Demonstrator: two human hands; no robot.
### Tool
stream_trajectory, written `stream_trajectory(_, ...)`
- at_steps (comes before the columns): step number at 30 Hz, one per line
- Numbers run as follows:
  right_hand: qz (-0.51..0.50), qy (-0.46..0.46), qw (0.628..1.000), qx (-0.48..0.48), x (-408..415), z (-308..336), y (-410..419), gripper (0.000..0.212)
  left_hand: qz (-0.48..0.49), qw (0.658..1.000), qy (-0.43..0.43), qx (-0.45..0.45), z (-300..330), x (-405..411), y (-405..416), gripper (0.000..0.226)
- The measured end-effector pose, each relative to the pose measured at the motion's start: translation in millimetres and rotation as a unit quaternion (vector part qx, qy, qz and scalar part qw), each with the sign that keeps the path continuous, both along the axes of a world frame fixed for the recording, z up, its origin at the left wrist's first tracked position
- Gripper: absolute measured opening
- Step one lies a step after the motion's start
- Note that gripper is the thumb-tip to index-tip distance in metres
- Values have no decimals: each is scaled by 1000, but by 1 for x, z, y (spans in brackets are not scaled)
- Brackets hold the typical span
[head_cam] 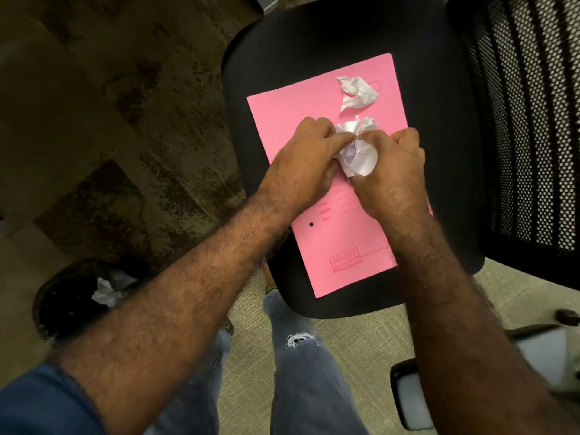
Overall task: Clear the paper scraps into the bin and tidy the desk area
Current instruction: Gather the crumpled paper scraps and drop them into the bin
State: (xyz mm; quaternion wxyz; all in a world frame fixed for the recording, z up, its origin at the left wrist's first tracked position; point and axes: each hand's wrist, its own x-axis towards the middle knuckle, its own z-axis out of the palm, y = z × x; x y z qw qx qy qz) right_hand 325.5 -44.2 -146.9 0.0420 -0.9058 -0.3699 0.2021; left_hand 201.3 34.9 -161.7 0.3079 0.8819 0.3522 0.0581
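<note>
A pink file folder (292,120) lies flat on the black seat of an office chair (439,120). Over its middle, my left hand (306,155) and my right hand (395,171) press together around a bunch of crumpled white paper scraps (357,158), fingers closed on them. A separate crumpled white scrap (356,92) rests on the far end of the folder, apart from both hands. Down at the lower left, partly behind my left forearm, stands a dark bin (66,302) holding crumpled white paper (106,291).
The chair's black mesh backrest (527,120) rises at the right. Chair base legs with a castor (568,317) spread over the carpet at the lower right. My legs in blue jeans stand just in front of the seat. Patterned carpet fills the left side.
</note>
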Motion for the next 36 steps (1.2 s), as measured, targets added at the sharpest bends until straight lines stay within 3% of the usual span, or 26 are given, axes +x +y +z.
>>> stream_trajectory(8,-2,10,999,43,-14,11,4,45,26,999,-20,9,2,-28,-2,27)
stream_trajectory(14,-26,30,995,93,-40,15,5,25,74,996,-56,-2,7,-59,-4,21)
stream_trajectory(19,-18,58,990,124,-70,25,12,21,118,990,-77,12,8,-92,-4,19)
stream_trajectory(36,103,163,971,143,-278,41,46,22,295,951,-90,38,17,-315,-20,20)
